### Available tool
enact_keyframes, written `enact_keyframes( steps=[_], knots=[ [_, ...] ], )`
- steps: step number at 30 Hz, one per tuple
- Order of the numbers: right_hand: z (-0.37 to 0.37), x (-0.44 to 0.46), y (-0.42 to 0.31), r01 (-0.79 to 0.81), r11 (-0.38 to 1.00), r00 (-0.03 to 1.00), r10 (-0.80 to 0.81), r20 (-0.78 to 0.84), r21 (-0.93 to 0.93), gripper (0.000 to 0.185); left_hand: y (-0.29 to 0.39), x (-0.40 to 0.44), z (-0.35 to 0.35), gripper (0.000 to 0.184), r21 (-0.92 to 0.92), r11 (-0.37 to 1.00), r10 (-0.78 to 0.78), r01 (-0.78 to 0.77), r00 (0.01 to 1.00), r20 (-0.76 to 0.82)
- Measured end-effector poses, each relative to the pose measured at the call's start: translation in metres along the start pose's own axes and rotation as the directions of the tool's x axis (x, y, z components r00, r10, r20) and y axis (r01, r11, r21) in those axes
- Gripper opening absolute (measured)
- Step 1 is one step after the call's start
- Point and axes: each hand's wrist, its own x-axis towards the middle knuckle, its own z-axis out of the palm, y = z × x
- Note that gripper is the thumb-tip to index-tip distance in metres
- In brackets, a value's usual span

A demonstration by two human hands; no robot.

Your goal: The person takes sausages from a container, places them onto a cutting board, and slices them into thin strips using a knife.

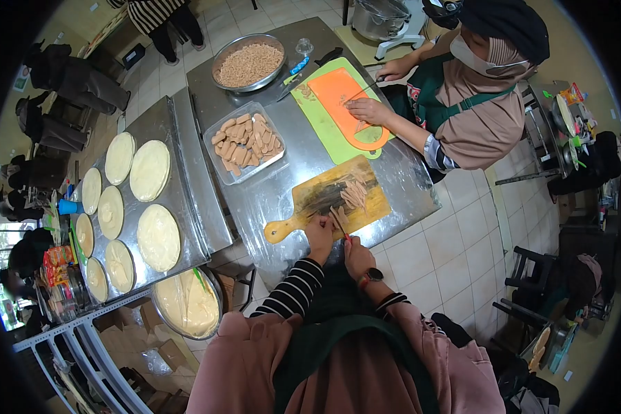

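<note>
My right hand (359,259) grips a knife (340,226) by its handle, the blade pointing away over a wooden cutting board (309,196). At the board's near edge my left hand (319,232) is closed, fingertips pinching a small piece of sausage beside the blade; the fingers partly hide it. Cut sausage strips (354,194) lie in a pile on the board, beyond the knife tip. To the left of the board, a clear plastic tub (252,172) holds several brown sausage pieces (245,143).
Across the metal table (255,259), a co-worker cuts on an orange board (334,103) over a green board (310,114). A steel bowl (247,87) of diced pieces stands at the back. Left, several pale dough rounds (159,238) lie on another table, above a dough basin (186,300).
</note>
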Motion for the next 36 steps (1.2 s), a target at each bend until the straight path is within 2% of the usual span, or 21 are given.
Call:
enact_keyframes(
  steps=[5,7,20,32,36],
  knots=[
    [-0.001,0.000,-0.003,0.035,0.999,0.999,-0.034,-0.025,0.015,0.033,0.002,-0.001,0.000,0.012,0.045,0.999,-0.006,0.007,1.000,-0.007],
    [-0.005,-0.001,-0.008,-0.022,1.000,0.999,0.021,0.043,0.014,0.032,-0.001,0.000,0.000,0.011,0.073,0.997,0.010,-0.009,1.000,-0.020],
    [-0.001,0.004,-0.008,-0.026,1.000,0.998,0.025,0.060,0.008,0.032,0.006,-0.003,-0.001,0.011,0.067,0.998,0.024,-0.022,0.999,-0.029],
    [0.006,0.016,-0.006,0.048,0.999,0.999,-0.048,0.009,0.011,0.033,0.013,-0.001,-0.004,0.010,0.082,0.996,0.033,-0.033,0.999,0.006],
    [0.000,0.019,-0.011,0.037,0.999,0.998,-0.037,0.059,-0.006,0.032,0.013,-0.002,-0.004,0.010,0.112,0.993,0.039,-0.040,0.999,0.017]
  ],
)
